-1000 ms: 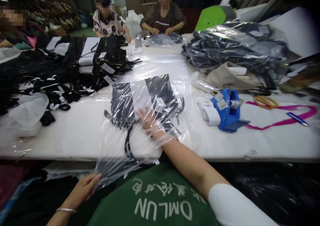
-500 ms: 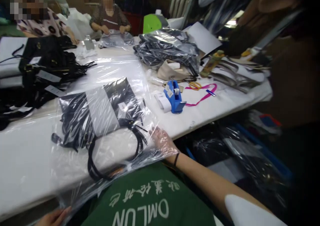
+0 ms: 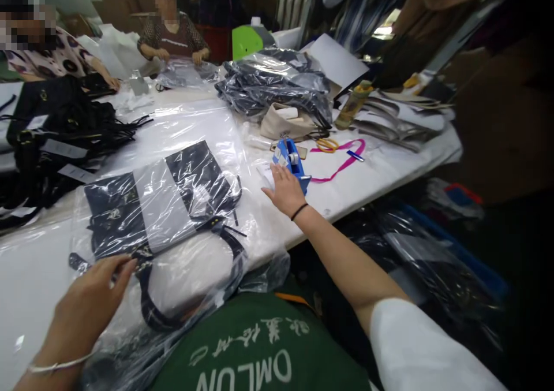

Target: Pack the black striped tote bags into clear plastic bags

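Observation:
A black handbag (image 3: 203,174) with a pale paper band (image 3: 162,206) lies in a clear plastic bag (image 3: 220,122) on the table. Its black strap loops toward the table's front edge, under the plastic. My left hand (image 3: 89,295) is over the near left part of the handbag, thumb and fingertips close together at the plastic by the strap; the pinch looks closed on the film. With fingers stretched out, my right hand (image 3: 285,189) reaches over a white label sheet (image 3: 265,174), close against the blue tape dispenser (image 3: 292,154). Nothing shows in its grasp.
Black bags with tags (image 3: 56,125) are piled at left. Plastic-wrapped goods (image 3: 277,85) lie at the back, near a bottle (image 3: 354,105), yellow-handled scissors (image 3: 326,145), a pink ribbon (image 3: 337,171) and a pen (image 3: 355,156). Two people work across the table.
My right hand has left the plastic's open edge and moved forward to the tape dispenser. My left hand has risen from the lower edge onto the bag. The plastic's near edge has dropped.

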